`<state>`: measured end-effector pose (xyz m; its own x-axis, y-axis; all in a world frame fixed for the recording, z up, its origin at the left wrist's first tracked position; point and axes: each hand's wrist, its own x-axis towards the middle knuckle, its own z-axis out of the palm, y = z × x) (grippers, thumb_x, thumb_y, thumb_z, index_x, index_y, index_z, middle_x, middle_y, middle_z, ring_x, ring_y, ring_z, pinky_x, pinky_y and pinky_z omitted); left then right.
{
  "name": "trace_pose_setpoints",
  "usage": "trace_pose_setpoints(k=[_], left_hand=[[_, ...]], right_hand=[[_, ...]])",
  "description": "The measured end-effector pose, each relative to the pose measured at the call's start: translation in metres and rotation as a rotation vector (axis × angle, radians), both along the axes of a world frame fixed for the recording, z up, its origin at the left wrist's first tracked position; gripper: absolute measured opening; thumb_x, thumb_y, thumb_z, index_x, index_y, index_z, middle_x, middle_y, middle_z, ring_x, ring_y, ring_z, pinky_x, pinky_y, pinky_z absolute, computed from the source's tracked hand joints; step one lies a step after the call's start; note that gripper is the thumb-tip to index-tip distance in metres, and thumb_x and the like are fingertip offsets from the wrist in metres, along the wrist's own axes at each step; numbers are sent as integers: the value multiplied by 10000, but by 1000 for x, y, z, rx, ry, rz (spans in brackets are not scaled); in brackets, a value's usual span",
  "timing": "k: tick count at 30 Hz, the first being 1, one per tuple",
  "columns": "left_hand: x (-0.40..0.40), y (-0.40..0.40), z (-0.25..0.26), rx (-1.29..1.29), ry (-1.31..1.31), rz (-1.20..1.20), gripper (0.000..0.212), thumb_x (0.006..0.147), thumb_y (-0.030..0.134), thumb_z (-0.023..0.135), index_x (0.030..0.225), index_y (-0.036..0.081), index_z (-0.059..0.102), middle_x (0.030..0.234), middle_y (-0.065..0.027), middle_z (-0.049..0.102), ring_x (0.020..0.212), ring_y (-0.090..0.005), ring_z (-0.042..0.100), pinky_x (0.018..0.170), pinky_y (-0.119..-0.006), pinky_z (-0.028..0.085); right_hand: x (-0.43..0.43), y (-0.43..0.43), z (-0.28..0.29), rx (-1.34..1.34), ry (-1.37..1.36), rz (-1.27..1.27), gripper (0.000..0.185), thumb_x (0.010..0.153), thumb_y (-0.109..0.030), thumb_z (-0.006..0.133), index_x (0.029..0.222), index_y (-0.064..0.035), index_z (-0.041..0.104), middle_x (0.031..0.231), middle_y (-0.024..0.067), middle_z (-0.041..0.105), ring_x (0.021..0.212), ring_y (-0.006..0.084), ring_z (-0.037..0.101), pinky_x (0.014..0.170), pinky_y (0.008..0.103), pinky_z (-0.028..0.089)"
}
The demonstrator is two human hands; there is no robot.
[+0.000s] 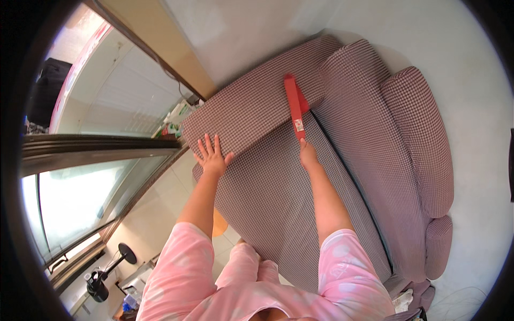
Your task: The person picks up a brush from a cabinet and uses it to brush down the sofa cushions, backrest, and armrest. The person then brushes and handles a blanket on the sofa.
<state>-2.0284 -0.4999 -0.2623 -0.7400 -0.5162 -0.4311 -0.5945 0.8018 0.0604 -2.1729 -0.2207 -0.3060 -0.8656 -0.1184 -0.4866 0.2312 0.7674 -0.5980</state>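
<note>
A sofa in a small-checked brown-and-white cover fills the middle of the view. My right hand (308,154) grips the handle end of a red long-handled brush (295,98), which bears a printed label. The brush's far end lies over the sofa's armrest (257,96), near where it meets the backrest (369,132); bristles cannot be made out. With fingers spread, my left hand (213,160) rests flat on the near end of that armrest and holds nothing. Below both hands spreads the seat cushion (273,200).
Puffy back cushions (421,140) stand against the pale wall (482,120). On the left is a framed sliding glass door (96,188), with packets (176,118) by the armrest. A black stand (116,261) is at lower left. Tiled floor (168,200) shows beside the sofa.
</note>
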Motion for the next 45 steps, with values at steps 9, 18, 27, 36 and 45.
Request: trace_pose_setpoints(k=[9,18,27,36,45], left_hand=[[-5,7,-7,13,-13,-8,860,754,664,378,1389,205,23,1439,-72,-125,1306,-319,-153,983,-605,-26],[-1,2,-2,54,-30,2,850,768,627,408,1390,201,16,1439,-70,-128,1308,-317,-146,985,-601,-18],[-9,-1,18,126,-89,-27,840,783,648,345,1386,201,-32,1426,-86,-177,1297,-319,-184,975,-617,-31],[14,-101,8,331,310,-231,594,780,340,580,1295,160,345,1360,-122,230,1244,-340,205,987,-481,225],[-41,-205,-64,991,439,674,515,816,322,568,1227,47,426,1218,-132,443,1096,-268,431,946,-389,321]], right_hand=[[62,14,-52,-79,-207,-88,469,908,-445,280,917,-23,484,506,64,442,327,161,384,312,310,314],[70,3,-15,10,-8,-71,548,904,-442,278,821,33,538,551,137,496,408,237,479,444,382,397],[-12,-27,60,-29,153,-433,542,908,-394,279,883,60,574,785,251,588,741,406,557,681,463,415],[158,-121,25,-56,225,-234,494,924,-351,282,808,48,550,699,235,559,601,378,526,571,444,406],[237,-167,92,30,-17,-28,419,910,-321,343,833,41,541,730,253,567,670,398,544,611,437,416]])
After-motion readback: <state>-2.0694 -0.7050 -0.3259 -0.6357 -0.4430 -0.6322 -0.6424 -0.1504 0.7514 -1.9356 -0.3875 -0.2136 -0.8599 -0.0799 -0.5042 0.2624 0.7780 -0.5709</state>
